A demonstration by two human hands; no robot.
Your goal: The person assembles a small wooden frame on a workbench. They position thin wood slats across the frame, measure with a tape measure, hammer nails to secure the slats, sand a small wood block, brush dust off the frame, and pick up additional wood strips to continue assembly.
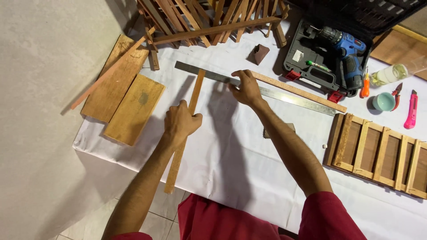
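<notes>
The left hand (180,122) closes its fingers around a long wooden strip (184,133), gripping it near the middle. The strip runs from the near edge of the surface (231,173), where its end overhangs, up toward the far side, and its far end meets a steel ruler (284,94). The right hand (245,88) rests on the ruler with fingers curled and pressed down on it, pinning it flat; whether they grip its edge I cannot tell. The ruler lies slantwise across the far middle of the surface, and a second thin strip (302,92) lies just beside it on its far side.

At the left edge two flat boards (129,100) sit side by side, one overhanging. A stack of slats (209,18) stands at the far edge. Toward the far right corner an open case holds a blue drill (344,49), with a small cup (383,101) and a pink knife (411,110) near it. A slatted wooden frame (378,153) lies along the right edge.
</notes>
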